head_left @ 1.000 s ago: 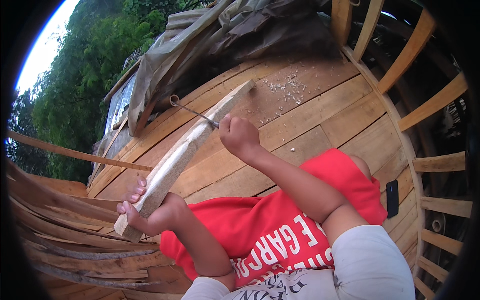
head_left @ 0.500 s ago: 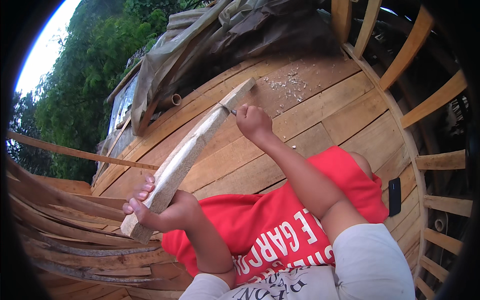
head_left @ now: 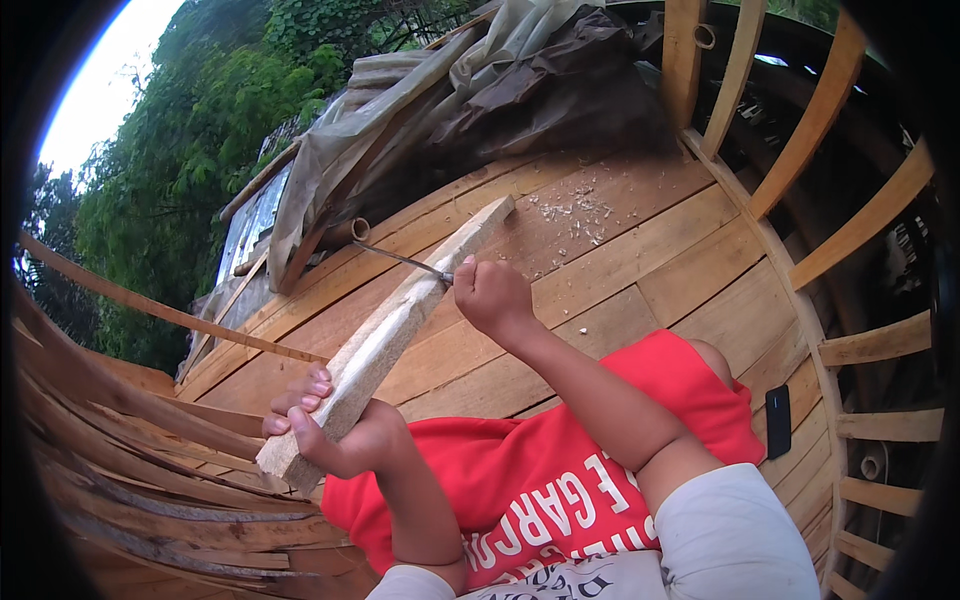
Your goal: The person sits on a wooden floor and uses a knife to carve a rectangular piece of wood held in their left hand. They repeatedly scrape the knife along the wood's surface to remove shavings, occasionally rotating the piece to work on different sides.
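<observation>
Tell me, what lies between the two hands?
In the head view, the pale wooden stick spans it: left hand grips its near end, right hand presses a thin blade against it.

An outdoor woodworking spot: a plank deck strewn with wood chips, curved wooden ribs around it, a tarp, and trees beyond

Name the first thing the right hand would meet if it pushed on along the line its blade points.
Probably the bamboo tube by the tarpaulin: the right hand aims its thin blade up-left across the wood billet; depth is unclear.
</observation>
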Motion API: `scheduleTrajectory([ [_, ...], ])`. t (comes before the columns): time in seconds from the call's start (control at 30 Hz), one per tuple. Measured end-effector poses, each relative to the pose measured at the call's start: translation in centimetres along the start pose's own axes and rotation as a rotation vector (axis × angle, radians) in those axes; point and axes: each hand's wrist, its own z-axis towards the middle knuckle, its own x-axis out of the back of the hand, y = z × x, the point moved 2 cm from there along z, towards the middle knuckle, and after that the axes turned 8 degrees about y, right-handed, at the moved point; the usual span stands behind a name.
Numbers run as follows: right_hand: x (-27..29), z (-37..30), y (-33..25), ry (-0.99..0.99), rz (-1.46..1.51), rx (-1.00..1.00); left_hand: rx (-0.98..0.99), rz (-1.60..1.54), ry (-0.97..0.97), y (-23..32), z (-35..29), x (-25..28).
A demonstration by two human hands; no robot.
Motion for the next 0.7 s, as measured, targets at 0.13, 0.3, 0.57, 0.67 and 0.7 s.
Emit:
scheduleTrajectory([
  [0.13,0.1,1.4,2.6,0.004,-0.023,-0.083,-0.057,-0.011,-0.113,0.1,-0.7,-0.6],
  [0.3,0.5,0.7,1.6,0.004,-0.06,0.073,-0.029,-0.092,-0.289,-0.6,1.0,1.0],
  [0.57,1.1,-0.8,-0.4,-0.076,-0.056,0.138,-0.015,-0.132,-0.407,-0.7,2.3,1.5],
  [0.67,0.4,2.1,4.8,0.045,-0.077,-0.037,-0.006,-0.15,-0.494,-0.8,2.0,0.9],
  [0.7,0.0,2.0,4.7,0.03,-0.072,-0.034,-0.009,-0.149,-0.492,-0.8,1.8,0.8],
])
